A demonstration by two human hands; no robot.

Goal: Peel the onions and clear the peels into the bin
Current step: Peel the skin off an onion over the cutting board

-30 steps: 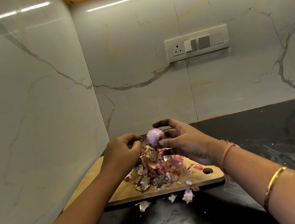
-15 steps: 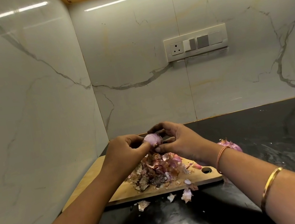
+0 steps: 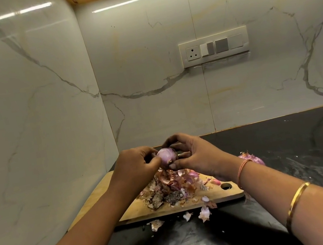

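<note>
A: Centre frame: small round purple-pink onion (image 3: 167, 157), held above the heap of dry papery peels (image 3: 171, 187) on the wooden cutting board (image 3: 222, 196).

B: Grips?

A: The right hand (image 3: 196, 155) cups it, fingers curled round. The left hand (image 3: 133, 166) pinches its frame-left side.

B: Handling: likely light and firm, slick where bare. Loose skin is brittle; best pinched near the root end.

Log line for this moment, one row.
step: peeling | left hand: grips onion | right hand: grips onion | peels: heaped on cutting board | second onion: on counter, behind right wrist
</note>
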